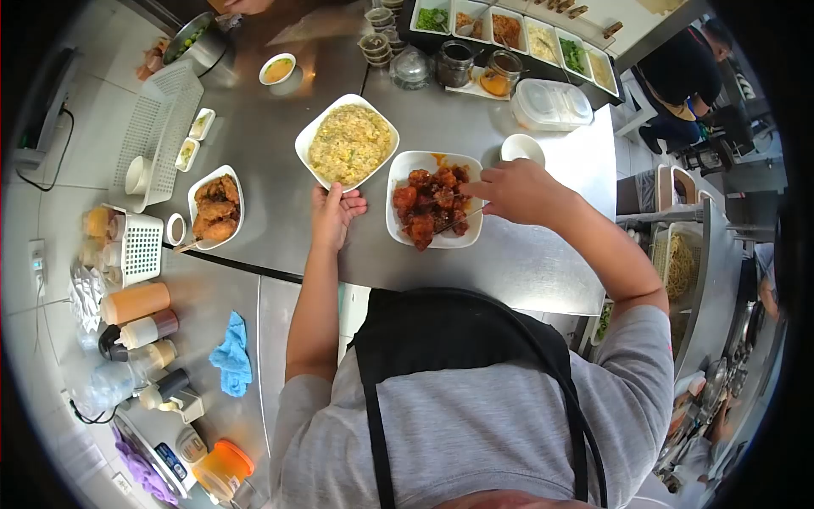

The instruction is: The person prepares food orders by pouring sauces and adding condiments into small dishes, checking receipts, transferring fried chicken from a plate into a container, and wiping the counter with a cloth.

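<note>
A white square bowl (303, 138) filled with fried rice (352, 142) is gripped at its near rim by my left hand (339, 214), thumb on top. To its right, a second white bowl (462, 240) holds dark red glazed fried chicken pieces (430, 202), with sauce smeared on the far inner wall. My right hand (519, 192) is over that bowl's right rim, fingers pinched on a thin metal utensil (459, 220) whose tip reaches the chicken. Its exact kind is unclear. Just behind my right hand stands a small white cup (522, 148).
At left are a bowl of fried chicken (218, 208), a sauce cup (175, 229) and a white basket (157, 127). Jars (500, 72), a lidded plastic container (551, 104) and garnish trays (509, 32) line the back. A blue cloth (231, 355) and several bottles (136, 303) are at lower left.
</note>
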A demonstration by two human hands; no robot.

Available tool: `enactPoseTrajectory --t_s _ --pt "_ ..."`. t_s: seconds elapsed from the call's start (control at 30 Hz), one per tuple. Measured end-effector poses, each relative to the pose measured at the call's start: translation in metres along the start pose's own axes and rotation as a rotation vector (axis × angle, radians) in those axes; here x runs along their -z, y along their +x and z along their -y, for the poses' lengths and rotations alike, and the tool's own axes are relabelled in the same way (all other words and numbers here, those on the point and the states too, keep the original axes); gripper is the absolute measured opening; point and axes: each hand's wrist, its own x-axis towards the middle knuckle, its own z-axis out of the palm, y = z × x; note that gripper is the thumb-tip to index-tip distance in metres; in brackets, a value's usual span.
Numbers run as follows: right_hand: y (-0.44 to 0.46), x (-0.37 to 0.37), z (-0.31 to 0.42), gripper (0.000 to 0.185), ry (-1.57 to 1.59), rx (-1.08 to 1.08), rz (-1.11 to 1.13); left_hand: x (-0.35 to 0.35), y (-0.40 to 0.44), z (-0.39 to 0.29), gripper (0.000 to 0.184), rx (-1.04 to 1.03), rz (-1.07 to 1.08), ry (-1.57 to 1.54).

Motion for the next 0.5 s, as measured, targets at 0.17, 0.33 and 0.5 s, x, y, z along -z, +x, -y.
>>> enactPoseTrajectory --t_s 0.17,0.33,0.5 --pt "0.016 0.005 0.01 0.02 -0.079 0.066 0.104 0.006 0.002 0.002 0.028 0.016 0.033 -0.047" --pt "0.013 0.026 0.013 0.012 -0.197 0.071 0.078 0.005 0.001 0.001 0.029 0.014 0.016 -0.056" --pt "0.011 0.038 0.016 0.01 -0.234 0.069 -0.015 0.006 0.003 0.002 0.031 0.029 0.007 -0.054"
